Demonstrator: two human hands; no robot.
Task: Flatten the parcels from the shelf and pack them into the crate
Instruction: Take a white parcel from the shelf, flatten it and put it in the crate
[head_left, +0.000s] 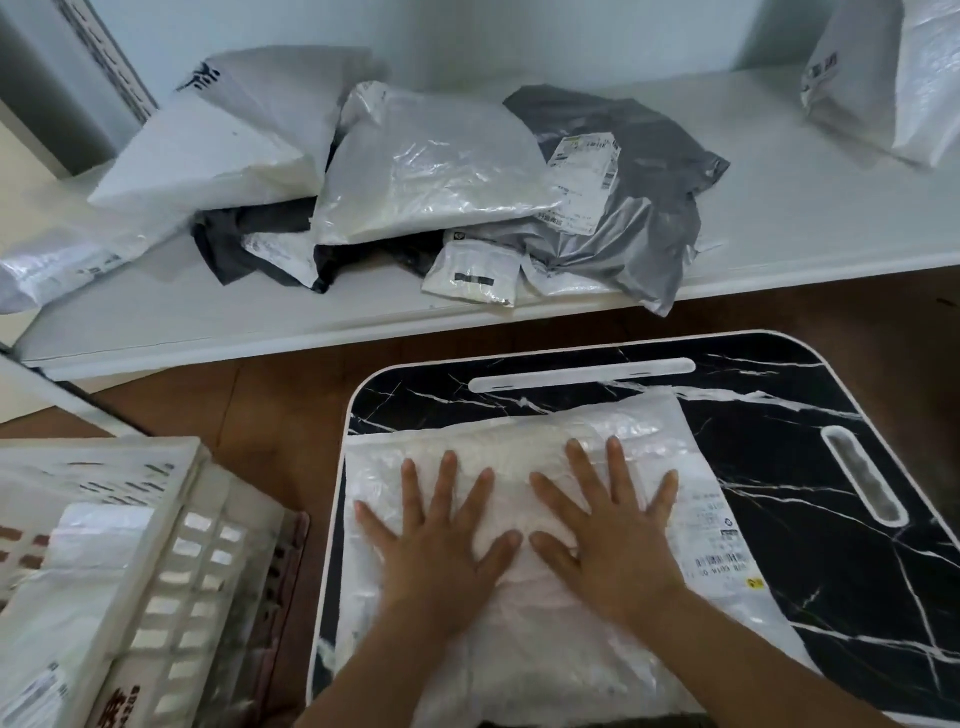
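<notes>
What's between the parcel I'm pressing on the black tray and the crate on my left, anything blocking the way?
Nothing visible blocks it. Both the left hand and right hand lie flat on the white parcel on the marble-pattern tray. Between it and the crate is only bare floor; the crate's near wall must be cleared, and parcels already lie inside.

Crate (104, 571) cut off at left and bottom edges. Label print (724, 545) too small to read. Dark parcel (244, 244) mostly hidden beneath white parcels (431, 171).
</notes>
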